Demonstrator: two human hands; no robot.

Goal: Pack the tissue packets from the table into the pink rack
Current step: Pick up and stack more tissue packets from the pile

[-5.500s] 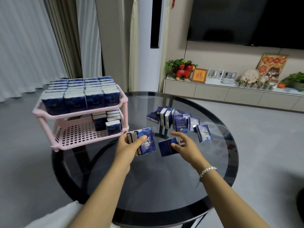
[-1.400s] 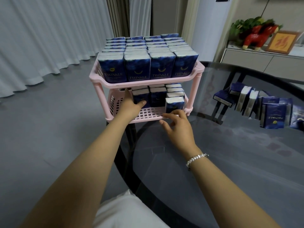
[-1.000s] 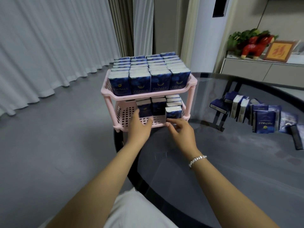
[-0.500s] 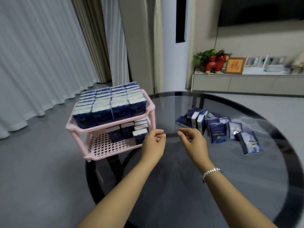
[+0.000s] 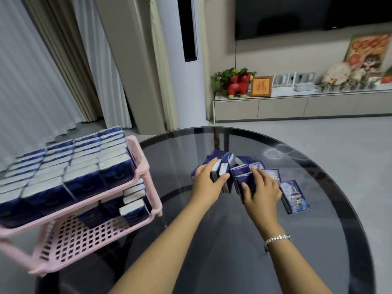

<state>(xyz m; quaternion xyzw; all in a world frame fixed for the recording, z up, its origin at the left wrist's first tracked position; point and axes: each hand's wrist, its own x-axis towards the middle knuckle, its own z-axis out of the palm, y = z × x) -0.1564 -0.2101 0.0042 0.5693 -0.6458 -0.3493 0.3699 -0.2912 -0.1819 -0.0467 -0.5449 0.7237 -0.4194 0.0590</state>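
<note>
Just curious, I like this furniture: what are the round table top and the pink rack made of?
The table top looks like dark tinted glass: glossy, with reflections and its legs showing through. The pink rack looks like moulded plastic, matte, with a grid-pierced lower shelf.

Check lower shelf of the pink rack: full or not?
Not full. Lower shelf holds packets only at its back right; bare pink grid shows in front.

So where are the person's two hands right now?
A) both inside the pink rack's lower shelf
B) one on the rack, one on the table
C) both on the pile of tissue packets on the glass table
C: the left hand and right hand both rest on the loose tissue packets on the table, away from the pink rack.
</note>
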